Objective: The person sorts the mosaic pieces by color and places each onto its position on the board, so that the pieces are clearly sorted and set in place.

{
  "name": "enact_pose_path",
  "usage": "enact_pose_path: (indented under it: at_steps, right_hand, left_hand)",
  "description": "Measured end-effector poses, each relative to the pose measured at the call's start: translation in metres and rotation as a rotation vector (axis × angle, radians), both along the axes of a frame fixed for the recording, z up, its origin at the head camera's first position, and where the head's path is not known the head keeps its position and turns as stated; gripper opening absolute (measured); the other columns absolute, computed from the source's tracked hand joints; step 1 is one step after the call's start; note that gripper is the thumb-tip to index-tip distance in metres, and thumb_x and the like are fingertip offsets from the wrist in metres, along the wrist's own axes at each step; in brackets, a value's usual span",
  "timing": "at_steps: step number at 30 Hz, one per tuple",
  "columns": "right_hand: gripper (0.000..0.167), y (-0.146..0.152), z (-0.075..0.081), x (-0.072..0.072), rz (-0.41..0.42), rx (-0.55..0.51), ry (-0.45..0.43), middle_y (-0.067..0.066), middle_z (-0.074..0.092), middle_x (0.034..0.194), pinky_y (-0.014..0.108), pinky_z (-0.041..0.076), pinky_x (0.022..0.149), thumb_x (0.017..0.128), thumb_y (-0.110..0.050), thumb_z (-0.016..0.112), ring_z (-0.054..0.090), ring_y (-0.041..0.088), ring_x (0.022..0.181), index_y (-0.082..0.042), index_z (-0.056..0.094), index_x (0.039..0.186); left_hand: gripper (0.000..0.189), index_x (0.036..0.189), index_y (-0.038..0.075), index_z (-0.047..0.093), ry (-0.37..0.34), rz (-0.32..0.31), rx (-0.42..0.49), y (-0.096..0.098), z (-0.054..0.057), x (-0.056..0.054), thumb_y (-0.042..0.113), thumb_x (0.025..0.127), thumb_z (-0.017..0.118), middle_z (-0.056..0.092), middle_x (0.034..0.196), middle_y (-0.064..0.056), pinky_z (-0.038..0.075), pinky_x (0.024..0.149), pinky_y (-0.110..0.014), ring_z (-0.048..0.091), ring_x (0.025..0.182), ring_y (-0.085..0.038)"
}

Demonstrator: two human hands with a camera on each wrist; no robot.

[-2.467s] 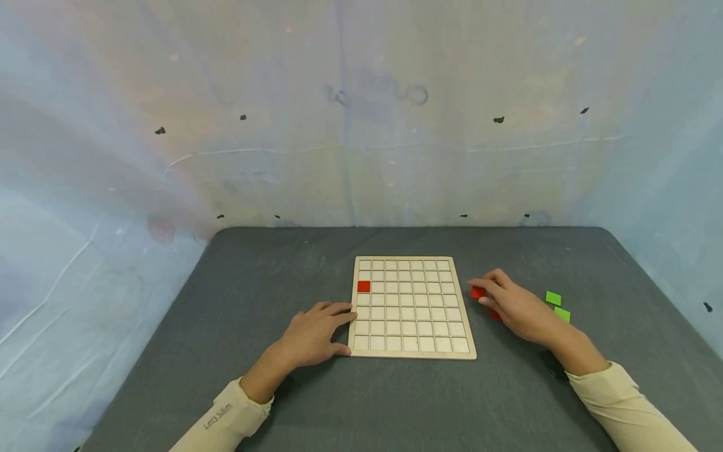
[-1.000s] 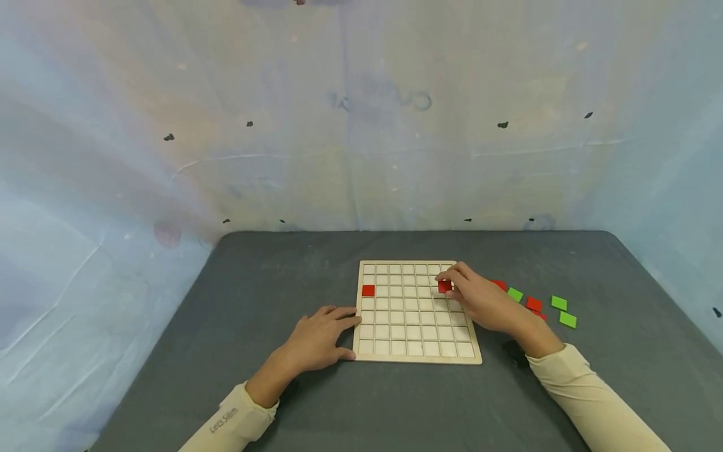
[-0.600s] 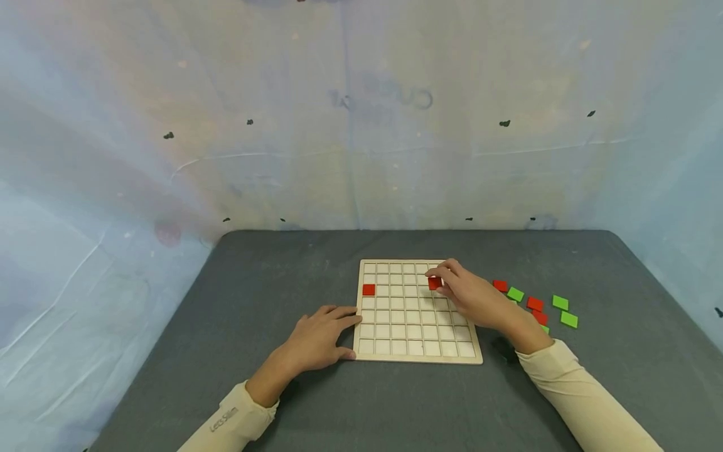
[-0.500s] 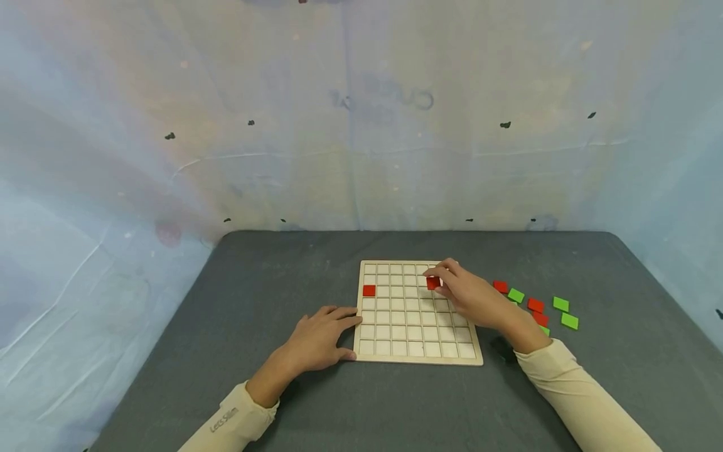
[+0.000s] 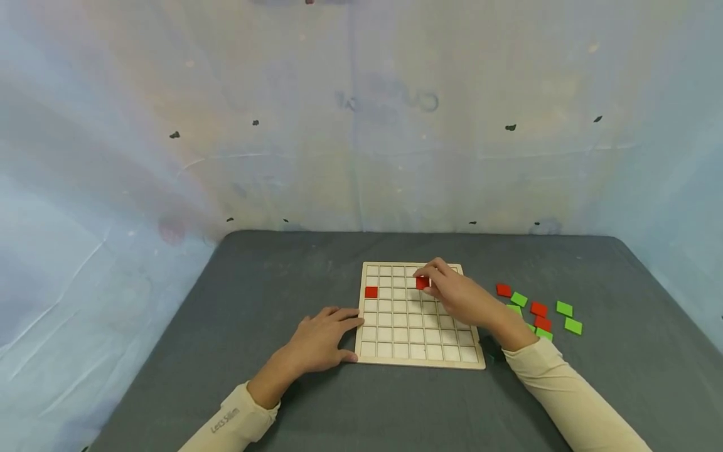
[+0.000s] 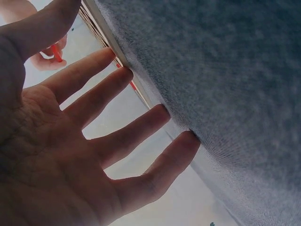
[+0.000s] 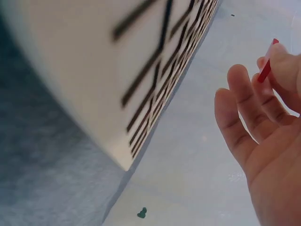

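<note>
A pale wooden grid board (image 5: 400,336) lies on the dark table. One red square tile (image 5: 371,292) sits in a cell of its leftmost column, third row from the top. My right hand (image 5: 460,300) pinches another red tile (image 5: 422,283) between thumb and fingertips, held over the upper part of the board; the right wrist view shows this tile (image 7: 268,61) edge-on and raised off the grid. My left hand (image 5: 321,340) rests at the board's left edge with spread fingers, thumb at the lower left corner. In the left wrist view its fingertips (image 6: 123,74) reach the board's side.
Right of the board lie loose tiles: red ones (image 5: 539,309) and several green ones (image 5: 564,308), some partly covered by the right wrist. The grey cloth-covered table (image 5: 271,276) ends at a pale sheet (image 5: 361,157) hanging behind and at the sides.
My right hand picked up a red tile beside the board, carried it left over the grid and keeps drifting left. The left hand stays at the board's edge. The head view shifted slightly.
</note>
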State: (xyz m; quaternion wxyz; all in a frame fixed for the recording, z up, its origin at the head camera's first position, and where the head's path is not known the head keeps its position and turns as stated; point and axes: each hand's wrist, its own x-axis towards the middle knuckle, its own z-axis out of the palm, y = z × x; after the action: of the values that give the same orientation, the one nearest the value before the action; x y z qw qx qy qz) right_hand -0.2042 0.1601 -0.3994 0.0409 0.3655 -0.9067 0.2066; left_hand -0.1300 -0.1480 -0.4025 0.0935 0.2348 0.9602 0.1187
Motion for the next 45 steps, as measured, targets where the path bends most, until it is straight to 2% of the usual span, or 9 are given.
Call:
enact_pose_path:
  at_steps: [7, 16, 20, 35, 45]
  right_hand:
    - [0.031, -0.01, 0.005, -0.002, 0.031, -0.014, 0.013, 0.002, 0.049, 0.123, 0.022, 0.051, 0.069, 0.102, -0.014, 0.057, 0.059, 0.008, 0.088, -0.009, 0.056, 0.132]
    - [0.036, -0.018, 0.005, -0.004, 0.019, 0.036, -0.062, 0.0, 0.05, 0.122, 0.025, 0.052, 0.075, 0.101, -0.02, 0.059, 0.058, 0.006, 0.089, -0.011, 0.055, 0.135]
    - [0.037, -0.022, 0.006, -0.007, 0.017, 0.047, -0.075, -0.001, 0.051, 0.119, 0.025, 0.051, 0.073, 0.101, -0.022, 0.06, 0.057, 0.006, 0.086, -0.012, 0.055, 0.137]
    - [0.036, -0.042, 0.003, -0.016, 0.078, 0.073, -0.014, 0.001, 0.056, 0.114, 0.023, 0.05, 0.069, 0.1, -0.02, 0.062, 0.055, 0.007, 0.08, -0.011, 0.058, 0.135]
    - [0.035, -0.057, 0.001, -0.021, 0.056, 0.117, -0.018, 0.002, 0.056, 0.114, 0.026, 0.051, 0.07, 0.101, -0.022, 0.061, 0.057, 0.009, 0.08, -0.012, 0.059, 0.134]
  left_hand:
    - [0.068, 0.143, 0.023, 0.056, 0.019, -0.002, -0.004, -0.001, -0.001, -0.001, 0.042, 0.082, 0.08, 0.047, 0.153, 0.001, 0.041, 0.096, -0.073, 0.045, 0.139, -0.034]
    - [0.067, 0.142, 0.022, 0.057, 0.007, 0.001, -0.004, 0.0, -0.001, 0.0, 0.041, 0.083, 0.08, 0.048, 0.153, 0.0, 0.041, 0.096, -0.072, 0.045, 0.139, -0.034]
    - [0.066, 0.143, 0.023, 0.056, 0.003, 0.014, -0.009, 0.001, 0.002, -0.001, 0.04, 0.083, 0.08, 0.047, 0.153, 0.0, 0.04, 0.097, -0.072, 0.044, 0.139, -0.034]
    - [0.067, 0.143, 0.022, 0.057, -0.002, 0.016, -0.008, 0.001, -0.002, -0.001, 0.042, 0.083, 0.079, 0.047, 0.153, 0.001, 0.039, 0.098, -0.074, 0.044, 0.14, -0.034]
    - [0.066, 0.142, 0.022, 0.057, -0.002, 0.024, -0.009, 0.002, -0.001, 0.0, 0.041, 0.083, 0.08, 0.047, 0.153, 0.001, 0.039, 0.098, -0.073, 0.044, 0.14, -0.034]
